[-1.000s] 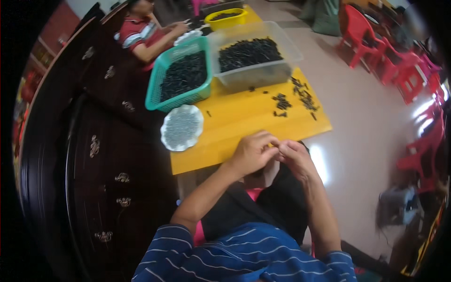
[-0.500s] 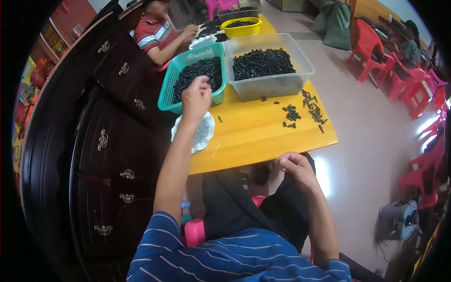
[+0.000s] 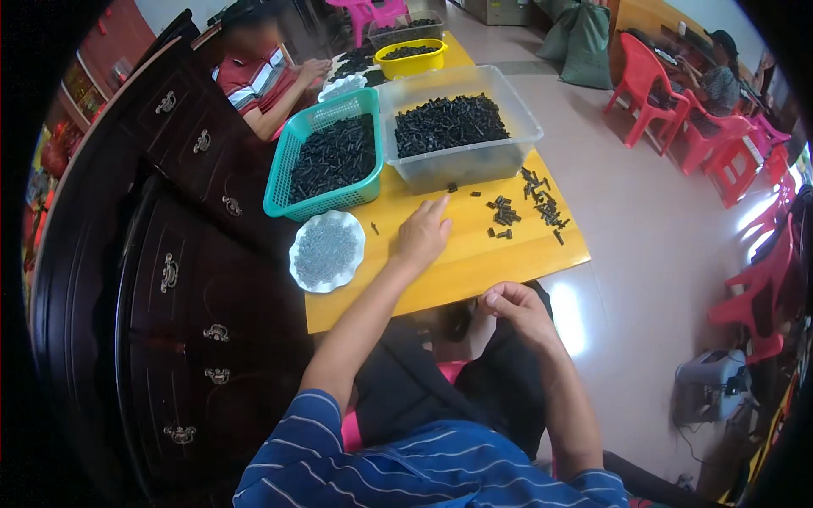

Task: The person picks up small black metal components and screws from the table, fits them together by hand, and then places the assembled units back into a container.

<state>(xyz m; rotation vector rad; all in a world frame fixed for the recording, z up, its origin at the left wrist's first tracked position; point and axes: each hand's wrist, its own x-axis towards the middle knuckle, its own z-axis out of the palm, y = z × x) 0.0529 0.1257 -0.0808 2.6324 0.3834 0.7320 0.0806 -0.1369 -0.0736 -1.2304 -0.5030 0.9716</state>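
Over the middle of the yellow table, my left hand (image 3: 422, 234) has its fingers stretched out, with nothing visible in them. Its fingertips are just short of a small black piece (image 3: 452, 188) beside the clear bin. At the table's front edge, my right hand (image 3: 518, 310) is closed in a pinch; whatever it may hold is too small to make out. A green basket (image 3: 279, 161) and a clear plastic bin (image 3: 449, 169) both hold many small black cylindrical parts. The scalloped white dish (image 3: 298, 273) contains tiny clear or silvery pieces. Small black assembled parts (image 3: 542, 203) lie in loose groups at the right.
A single thin dark part (image 3: 375, 229) lies near the dish. Beyond the bin stands a yellow tub (image 3: 415, 61). A person in a red shirt (image 3: 246, 85) works at the far left. Dark drawers (image 3: 203, 254) border the left; red plastic chairs (image 3: 648, 93) stand right.
My left hand has left the green basket and moved right and nearer, over the bare tabletop. My right hand keeps its pinch at the edge. The view has shifted slightly.
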